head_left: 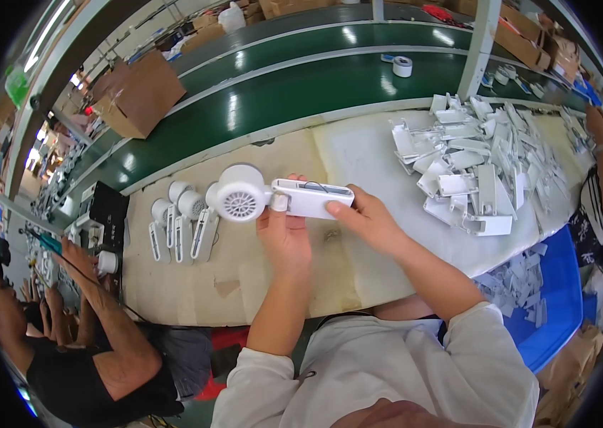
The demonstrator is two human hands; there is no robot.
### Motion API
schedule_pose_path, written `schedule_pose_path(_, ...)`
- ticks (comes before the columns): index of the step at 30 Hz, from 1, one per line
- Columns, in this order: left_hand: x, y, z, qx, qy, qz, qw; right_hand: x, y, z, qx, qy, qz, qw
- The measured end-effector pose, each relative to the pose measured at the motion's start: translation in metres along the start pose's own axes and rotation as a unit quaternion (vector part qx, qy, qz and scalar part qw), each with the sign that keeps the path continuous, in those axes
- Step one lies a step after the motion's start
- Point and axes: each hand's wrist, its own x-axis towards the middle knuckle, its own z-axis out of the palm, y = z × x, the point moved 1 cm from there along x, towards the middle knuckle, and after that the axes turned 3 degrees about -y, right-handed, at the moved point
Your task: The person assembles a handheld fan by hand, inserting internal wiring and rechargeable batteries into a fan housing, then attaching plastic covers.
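Above the middle of the worktable (244, 285) I hold a white hair-dryer-shaped device (240, 194) with a round grille head. Its handle lies roughly level, pointing right, and a thin dark wire shows in its long upper opening. My left hand (286, 241) is closed around the joint between head and handle. The fingers of my right hand (371, 222) grip the handle's far end, thumb on its front face. Several similar white devices (182, 228) stand in a group to the left. A heap of white plastic shells (469, 153) covers the table's right side.
A blue tub (562, 314) with clear plastic pieces sits below the table's right edge. Behind runs a green conveyor (280, 100) bearing a tape roll (402, 67) and a cardboard box (141, 96). At left, a co-worker (102, 349) holds a teal tool (50, 243) near a black box (110, 214).
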Motion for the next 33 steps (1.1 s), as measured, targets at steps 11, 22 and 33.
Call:
schedule_pose_path(11, 0.02, 0.024, 0.011, 0.008, -0.047, 0.02, 0.999, 0.021, -0.022, 0.004, -0.016, 0.011, -0.195, 0.981)
schedule_pose_path(22, 0.014, 0.017, 0.0, 0.04, -0.035, 0.046, 0.998, 0.019, -0.006, 0.012, 0.004, 0.052, -0.197, 0.979)
schedule_pose_path(33, 0.044, 0.049, -0.036, 0.729, -0.195, -0.146, 0.64, 0.031, -0.02, -0.019, -0.373, -0.237, -0.024, 0.897)
